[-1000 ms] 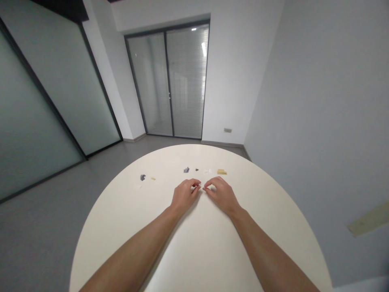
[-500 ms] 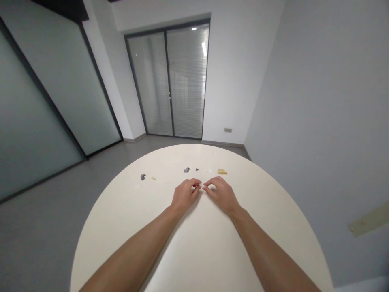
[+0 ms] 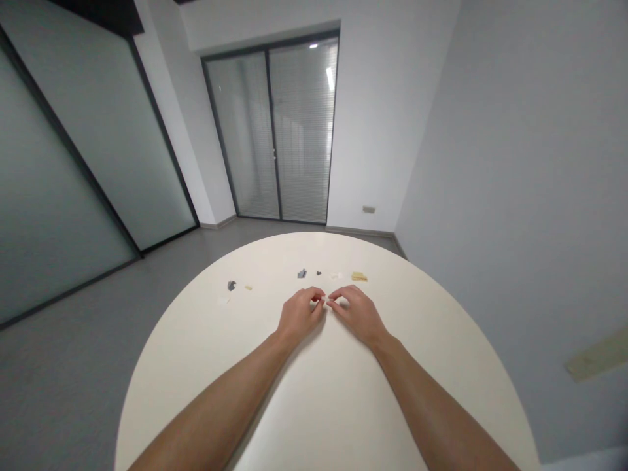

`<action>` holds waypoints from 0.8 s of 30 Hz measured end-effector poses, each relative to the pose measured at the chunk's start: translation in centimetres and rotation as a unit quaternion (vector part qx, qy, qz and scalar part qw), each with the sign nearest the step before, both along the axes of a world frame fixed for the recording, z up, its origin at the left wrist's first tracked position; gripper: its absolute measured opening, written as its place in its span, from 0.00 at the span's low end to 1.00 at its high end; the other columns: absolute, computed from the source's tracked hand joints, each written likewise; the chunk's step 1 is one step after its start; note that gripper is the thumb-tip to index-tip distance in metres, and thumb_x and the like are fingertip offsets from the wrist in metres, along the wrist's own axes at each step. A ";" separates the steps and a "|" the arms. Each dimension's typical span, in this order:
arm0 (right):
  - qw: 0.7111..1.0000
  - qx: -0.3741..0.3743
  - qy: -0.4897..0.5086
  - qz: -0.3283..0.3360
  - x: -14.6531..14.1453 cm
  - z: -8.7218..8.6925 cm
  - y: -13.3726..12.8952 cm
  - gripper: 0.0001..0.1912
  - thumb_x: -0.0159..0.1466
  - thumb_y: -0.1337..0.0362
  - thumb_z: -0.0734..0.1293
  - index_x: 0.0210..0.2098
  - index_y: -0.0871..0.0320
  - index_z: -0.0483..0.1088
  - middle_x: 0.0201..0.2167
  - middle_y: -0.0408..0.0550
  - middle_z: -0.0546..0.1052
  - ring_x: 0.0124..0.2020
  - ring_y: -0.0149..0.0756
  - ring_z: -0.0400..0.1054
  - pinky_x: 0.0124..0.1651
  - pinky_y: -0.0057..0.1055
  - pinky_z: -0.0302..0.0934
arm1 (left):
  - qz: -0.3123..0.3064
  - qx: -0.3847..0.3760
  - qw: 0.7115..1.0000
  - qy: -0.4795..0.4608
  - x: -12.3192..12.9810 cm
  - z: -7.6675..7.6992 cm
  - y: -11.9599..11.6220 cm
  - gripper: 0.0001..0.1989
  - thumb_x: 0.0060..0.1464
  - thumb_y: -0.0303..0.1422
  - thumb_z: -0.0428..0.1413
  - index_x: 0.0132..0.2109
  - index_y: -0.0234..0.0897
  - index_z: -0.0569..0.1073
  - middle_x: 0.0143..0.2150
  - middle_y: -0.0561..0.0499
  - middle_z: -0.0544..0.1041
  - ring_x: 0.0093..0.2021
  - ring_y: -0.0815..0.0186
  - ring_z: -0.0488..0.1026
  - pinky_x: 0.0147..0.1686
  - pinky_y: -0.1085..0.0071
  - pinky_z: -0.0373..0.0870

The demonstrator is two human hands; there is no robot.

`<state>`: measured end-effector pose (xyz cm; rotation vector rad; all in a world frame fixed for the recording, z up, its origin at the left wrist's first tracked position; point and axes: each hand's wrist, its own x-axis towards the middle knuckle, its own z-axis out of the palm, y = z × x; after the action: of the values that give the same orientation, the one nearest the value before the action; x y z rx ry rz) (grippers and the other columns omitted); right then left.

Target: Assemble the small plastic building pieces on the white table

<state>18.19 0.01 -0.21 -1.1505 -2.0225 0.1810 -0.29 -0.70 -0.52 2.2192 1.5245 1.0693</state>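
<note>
Over the middle of the white round table (image 3: 314,405), my left hand (image 3: 301,311) and my right hand (image 3: 357,311) face each other with fingertips almost meeting. Each is closed in a pinch of thumb and forefinger. A tiny white piece (image 3: 326,299) shows between the fingertips, too small to make out its kind. Just beyond the hands lie grey pieces (image 3: 301,273), a small dark piece (image 3: 318,273), whitish bits (image 3: 336,275) and yellow pieces (image 3: 359,277).
Farther left on the table are a dark grey piece (image 3: 231,285), a small yellowish piece (image 3: 248,288) and a faint white scrap (image 3: 224,301). A pale wall (image 3: 490,196) stands to the right, and a glass door (image 3: 275,131) is beyond the table.
Both hands keep nearly the same place and pinch. The fingertips shift very slightly, and the view moves a little. The pieces on the table stay put.
</note>
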 end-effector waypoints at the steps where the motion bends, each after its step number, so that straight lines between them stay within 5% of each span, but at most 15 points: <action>1: 1.000 -0.003 0.000 0.000 0.0 0.0 0.0 0.01 0.65 0.63 0.68 0.37 0.52 0.74 0.38 0.45 0.79 0.44 0.39 0.71 0.48 0.37 0.64 | 0.001 0.002 1.000 0.000 0.0 0.0 0.0 0.09 0.59 0.31 0.53 0.46 0.43 0.75 0.41 0.52 0.79 0.43 0.66 0.75 0.45 0.70 0.70; 24: 1.000 -0.003 0.011 0.016 -0.2 0.1 -0.2 0.06 0.64 0.68 0.66 0.38 0.53 0.75 0.37 0.45 0.79 0.43 0.39 0.70 0.49 0.37 0.63 | 0.000 0.011 1.000 -0.004 -0.1 -0.3 0.1 0.07 0.59 0.31 0.52 0.44 0.42 0.73 0.41 0.52 0.78 0.43 0.65 0.74 0.45 0.69 0.68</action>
<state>18.03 -0.22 -0.08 -1.1159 -2.0231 0.2164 -0.35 -0.60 -0.77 2.2265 1.5172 1.0996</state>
